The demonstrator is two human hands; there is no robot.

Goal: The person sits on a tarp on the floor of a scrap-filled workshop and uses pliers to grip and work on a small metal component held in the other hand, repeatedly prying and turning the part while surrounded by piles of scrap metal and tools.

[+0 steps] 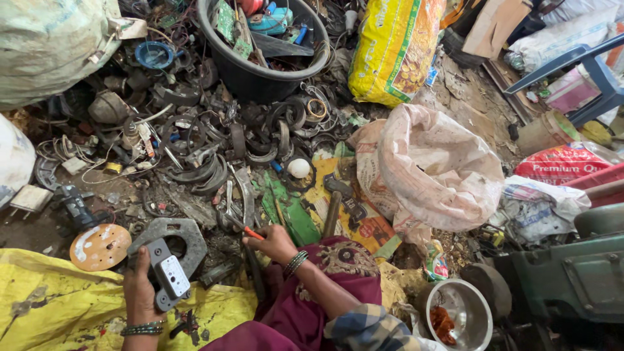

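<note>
Left hand (140, 286) at 7 o'clock, fingers clenched round a grey switch-like unit with white faceplate (166, 276); right hand (276, 244) near 6 o'clock, fingers gripping an orange-handled tool (250, 231); hammer (333, 205) just at its 1 o'clock; black tub (260, 75) at 12; scrap litters the floor (195, 162).

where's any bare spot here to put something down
Free: the yellow sheet left of the left hand, below the round orange disc. Crowded: the scrap pile from the right hand up to the black tub.
</note>
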